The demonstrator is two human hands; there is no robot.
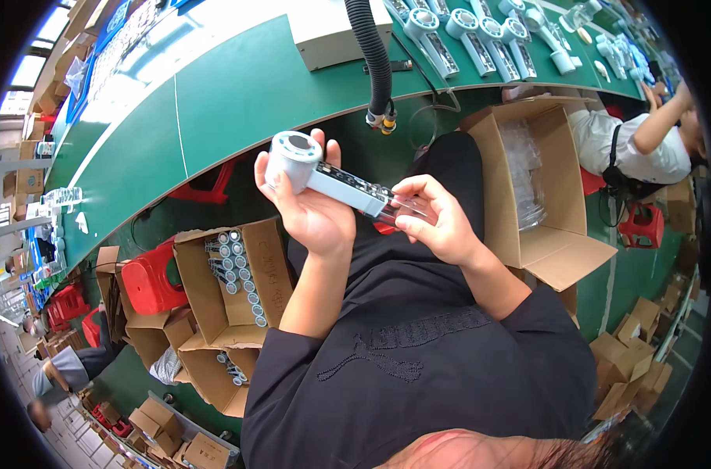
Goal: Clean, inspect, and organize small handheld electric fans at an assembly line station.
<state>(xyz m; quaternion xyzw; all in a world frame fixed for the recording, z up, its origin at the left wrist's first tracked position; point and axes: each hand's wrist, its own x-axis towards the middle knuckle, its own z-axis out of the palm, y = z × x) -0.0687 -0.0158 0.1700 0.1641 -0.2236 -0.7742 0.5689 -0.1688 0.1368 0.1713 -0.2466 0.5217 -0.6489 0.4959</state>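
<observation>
Pale-blue handheld device [332, 186] lies across the left palm, its round head [290, 162] cupped between the thumb and fingers of the left hand [318, 223] and its handle slanting toward the right hand [443, 225]. The left hand is closed loosely around the head end. The right thumb and fingers are pinched on a thin clear piece [412, 205] at the handle's far end; its full shape, and whether it touches the handle, cannot be told.

For a good result, the left hand should bear the weight and keep the head from rolling, so that the right can work with a light fingertip pinch. Circuitry [354, 183] lies exposed along the handle's upper side between the two grips, so fingertips are best kept off it. Judging by its thinness, the clear piece could bend or slip if squeezed hard; keeping it in line with the handle and pressing gently would be safer than forcing it at an angle.

Right of the right hand stands an open cardboard box [498, 184] with clear plastic parts [521, 176] inside. Beyond both hands, similar devices [465, 35] lie on the green bench [238, 109].
</observation>
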